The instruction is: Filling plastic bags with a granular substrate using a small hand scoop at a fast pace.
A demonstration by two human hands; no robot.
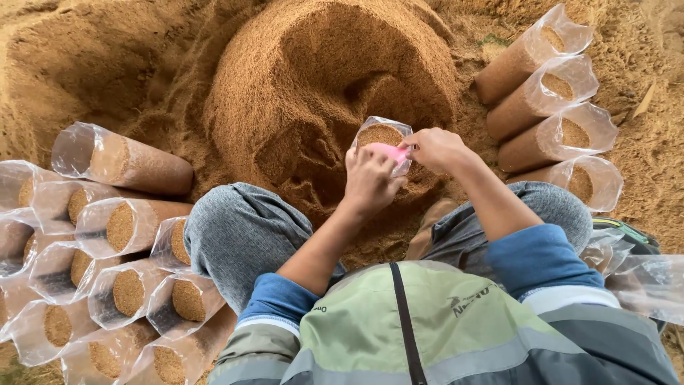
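Head cam, looking straight down. Left hand [369,182] curled round the side of a clear plastic bag [382,135] packed w/ brown sawdust, fingers closed on the plastic. Right hand [436,147] just beside it, thumb & fingertips pinched on a small pink piece [388,151] lying across the bag's open mouth; can't tell exactly what the pink piece is. Bag stands upright between the person's knees, at the near foot of the big sawdust mound [313,78], touching it. Grey trousers, blue cuffs, green-grey vest fill the bottom of the view. Left edge of the ground: a stack of filled bags [121,257] lying on their sides, mouths toward the camera. Top right: a row of four more filled bags [552,117], side by side, tilted. Loose empty plastic bags [641,281] at the person's right hip.
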